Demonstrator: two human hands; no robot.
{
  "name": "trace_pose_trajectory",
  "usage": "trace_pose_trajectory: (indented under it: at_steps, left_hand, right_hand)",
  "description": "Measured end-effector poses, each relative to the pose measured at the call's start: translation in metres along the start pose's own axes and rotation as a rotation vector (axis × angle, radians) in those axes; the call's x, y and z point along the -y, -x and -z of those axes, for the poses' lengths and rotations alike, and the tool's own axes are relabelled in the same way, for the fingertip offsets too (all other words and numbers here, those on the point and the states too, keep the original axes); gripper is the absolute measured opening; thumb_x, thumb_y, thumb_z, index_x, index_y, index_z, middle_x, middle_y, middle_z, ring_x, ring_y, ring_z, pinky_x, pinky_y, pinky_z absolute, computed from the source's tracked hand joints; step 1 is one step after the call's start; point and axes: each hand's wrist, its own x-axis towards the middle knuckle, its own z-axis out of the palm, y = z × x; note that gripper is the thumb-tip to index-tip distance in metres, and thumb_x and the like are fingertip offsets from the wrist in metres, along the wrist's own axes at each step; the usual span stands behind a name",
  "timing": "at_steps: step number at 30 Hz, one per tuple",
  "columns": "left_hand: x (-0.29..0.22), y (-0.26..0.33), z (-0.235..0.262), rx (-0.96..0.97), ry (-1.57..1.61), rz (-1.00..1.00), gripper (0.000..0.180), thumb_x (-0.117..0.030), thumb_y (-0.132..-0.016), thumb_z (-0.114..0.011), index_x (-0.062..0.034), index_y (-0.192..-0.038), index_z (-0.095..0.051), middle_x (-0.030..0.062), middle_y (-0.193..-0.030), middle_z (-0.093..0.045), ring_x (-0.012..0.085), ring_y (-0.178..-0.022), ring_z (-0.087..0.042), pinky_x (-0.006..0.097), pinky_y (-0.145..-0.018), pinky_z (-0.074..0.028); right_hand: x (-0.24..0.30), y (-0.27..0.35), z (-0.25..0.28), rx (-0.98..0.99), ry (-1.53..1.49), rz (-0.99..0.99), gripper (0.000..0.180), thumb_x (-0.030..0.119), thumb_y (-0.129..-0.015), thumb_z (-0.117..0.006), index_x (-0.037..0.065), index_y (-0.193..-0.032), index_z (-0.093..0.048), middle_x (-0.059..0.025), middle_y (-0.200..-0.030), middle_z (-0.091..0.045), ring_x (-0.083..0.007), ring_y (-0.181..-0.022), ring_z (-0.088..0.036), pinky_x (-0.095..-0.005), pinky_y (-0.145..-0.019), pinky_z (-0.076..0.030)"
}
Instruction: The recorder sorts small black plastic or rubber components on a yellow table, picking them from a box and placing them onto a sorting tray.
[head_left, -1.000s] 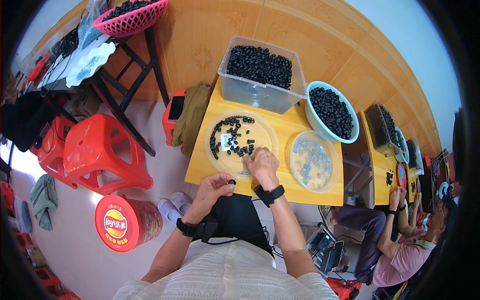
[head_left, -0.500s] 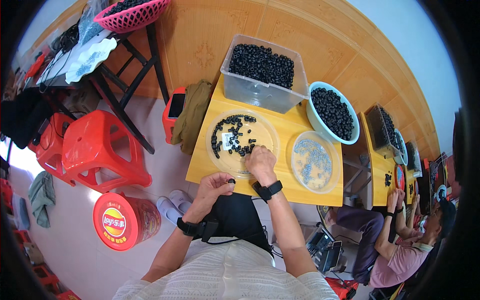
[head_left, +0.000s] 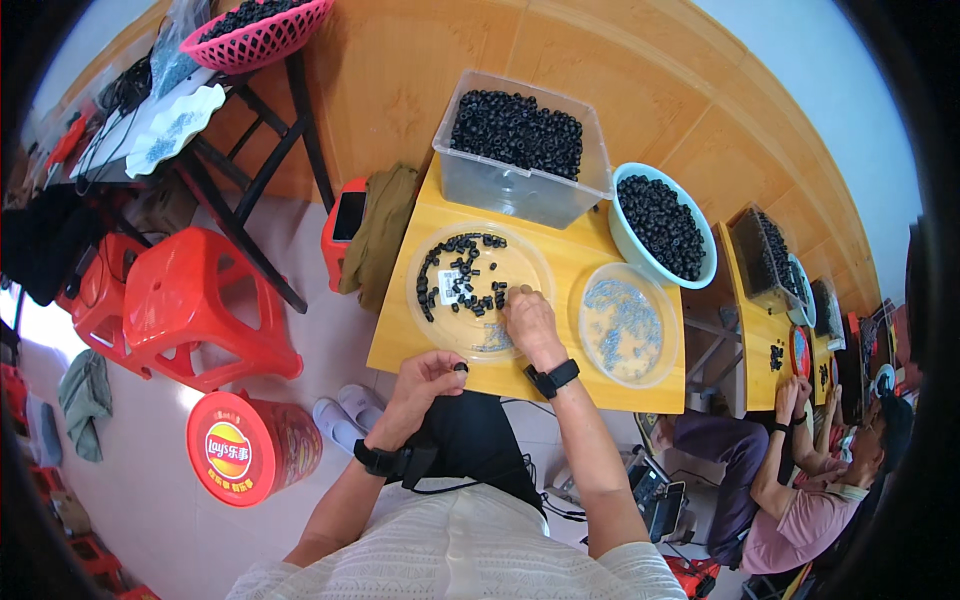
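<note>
Small black rings sorted by hand at a yellow wooden table (head_left: 570,262).

We see the left hand (head_left: 425,382) below the table's near edge, fingers pinched on one small black ring (head_left: 461,367) — the right hand (head_left: 529,318) rests on the clear round plastic tray (head_left: 530,262), fingers curled down among the loose black rings (head_left: 460,278); whether they grip one we cannot tell. Beside it lies a second clear tray of pale grey bits (head_left: 627,323) — behind, a clear plastic tub of black rings (head_left: 518,140).

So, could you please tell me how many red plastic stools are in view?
2: one red plastic stool left of the yellow table, another red stool behind it, partly hidden.
</note>
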Motion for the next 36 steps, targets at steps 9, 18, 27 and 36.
trace_pose_trajectory:
  at_steps: [9, 18, 27, 36]
  left_hand:
    - [0.003, -0.003, -0.003, 0.008, -0.017, 0.014, 0.017, -0.004, -0.079, -0.062, -0.0035, -0.096, -0.058, 0.0017, -0.084, -0.061, 0.0088, -0.073, -0.058, 0.022, -0.068, -0.050]
    - [0.001, -0.004, -0.007, 0.015, -0.015, 0.018, 0.018, -0.005, -0.079, -0.063, -0.0038, -0.096, -0.058, 0.0014, -0.084, -0.061, 0.0087, -0.073, -0.059, 0.021, -0.067, -0.050]
    - [-0.001, -0.003, -0.008, 0.015, 0.008, -0.008, 0.018, -0.005, -0.079, -0.063, -0.0031, -0.096, -0.058, 0.0017, -0.083, -0.061, 0.0087, -0.072, -0.059, 0.022, -0.068, -0.050]
    - [-0.003, -0.008, -0.009, 0.016, 0.055, -0.064, 0.020, -0.003, -0.078, -0.063, -0.0009, -0.097, -0.058, 0.0058, -0.088, -0.062, 0.0130, -0.079, -0.062, 0.024, -0.072, -0.051]
  right_hand:
    - [-0.005, 0.002, -0.009, 0.031, -0.024, 0.033, 0.015, 0.004, -0.074, -0.051, -0.003, -0.088, -0.053, -0.0209, -0.085, -0.058, -0.0336, -0.083, -0.058, -0.0385, -0.072, -0.049]
    - [-0.006, 0.003, -0.010, 0.021, -0.013, 0.083, 0.015, 0.005, -0.074, -0.053, -0.003, -0.086, -0.052, -0.0218, -0.084, -0.057, -0.0348, -0.081, -0.057, -0.0400, -0.073, -0.048]
    - [-0.007, 0.006, -0.003, -0.004, -0.056, 0.110, 0.013, 0.008, -0.076, -0.054, -0.004, -0.083, -0.053, -0.0234, -0.080, -0.058, -0.0366, -0.077, -0.058, -0.0416, -0.071, -0.047]
    - [-0.011, 0.014, 0.022, -0.101, -0.376, -0.004, 0.009, 0.002, -0.074, -0.055, -0.002, -0.078, -0.061, -0.0235, -0.070, -0.059, -0.0347, -0.064, -0.061, -0.0383, -0.060, -0.048]
